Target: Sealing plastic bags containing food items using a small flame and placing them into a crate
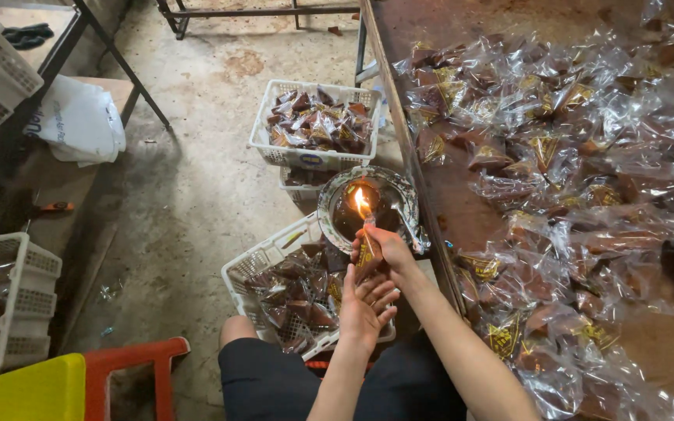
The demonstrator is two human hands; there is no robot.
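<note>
Table: a long rust-brown metal table point(431, 168) fills the right side; its left edge runs from the top of the view down toward the person's right arm.
Packets on table: a heap of clear plastic packets of brown sweets point(579, 179) covers the table top right up to the left edge.
Baskets: a white plastic lattice basket point(253, 269) of the same packets sits on the concrete floor just beyond the person's knees; a second white lattice basket point(315, 160) sits farther off, beside the table's left edge.
Flame bowl: a round foil-lined bowl point(401, 195) rests between the two baskets, a small flame point(361, 203) burning in it.
Held packet: a small clear packet of brown sweet point(365, 249) stands with its long axis upright, its top just under the flame.
Right hand point(384, 248): nearer the flame, fingers clamped on the packet's upper part.
Left hand point(364, 304): directly below, fingers loosely apart, touching the packet's lower end.
</note>
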